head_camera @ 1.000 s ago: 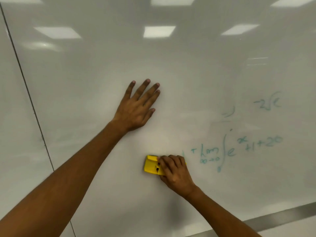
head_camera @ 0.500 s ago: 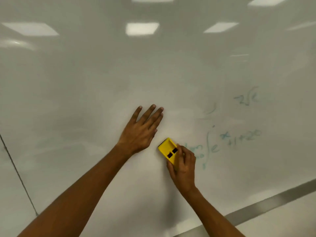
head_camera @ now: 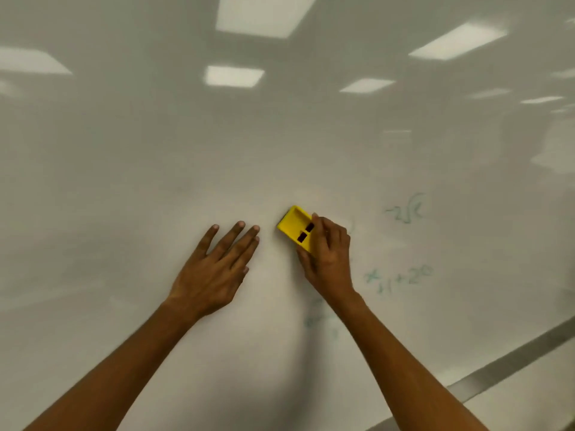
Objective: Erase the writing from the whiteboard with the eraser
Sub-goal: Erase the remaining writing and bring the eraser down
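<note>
The right hand [head_camera: 326, 256] grips the yellow eraser [head_camera: 295, 230] near the middle of the frame, fingers wrapped over its right end, pressing it to the whiteboard [head_camera: 124, 181]. The left hand [head_camera: 214, 269] lies open and flat on the board just left of the eraser, not touching it. Green writing [head_camera: 399, 279] remains to the right of the right hand, with a fainter scrap [head_camera: 406, 209] above it and a smear [head_camera: 320, 321] below the wrist.

The main risk, as I judge it, is a patchy wipe: the eraser sits tilted, so one edge may lift and leave streaks, and the smear below could be missed since the forearm partly covers it. The grip holds only one end, so a hard push could twist the eraser loose.

The eraser's felt face is hidden against the board. The writing is blurred and too faint to read fully. Ceiling-light reflections [head_camera: 261, 14] across the top could mask further faint marks.
</note>
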